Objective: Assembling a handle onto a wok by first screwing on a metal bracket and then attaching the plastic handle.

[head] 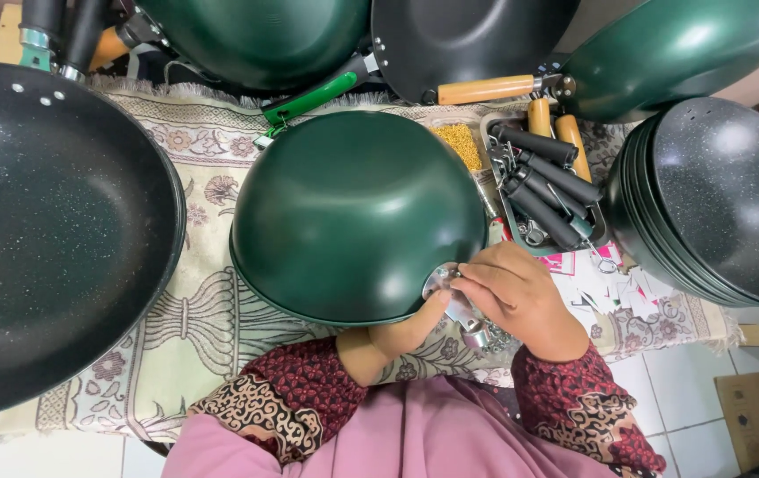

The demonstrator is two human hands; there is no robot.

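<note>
Nearest the camera, two patterned maroon sleeves come up over a pink garment to the hands. The left hand (410, 329) presses its thumb against the rim of an upturned green wok (353, 212), its grip closed on the pan's edge, while the right hand (516, 296) curls its fingers tight around a small silver metal bracket (454, 296) held against that same rim — both hands touch at the bracket. The wok lies bottom up in the middle of the desk, on a pale floral cloth (193, 310). Just beyond the right hand sits a tray of black handles (543, 190), with a small container of brass-coloured screws (462, 143) beside it. To the left a large black speckled wok (52, 221) lies open side up; to the right a stack of black woks (716, 199) leans — farther back, more green pans with wooden handles (485, 89).
</note>
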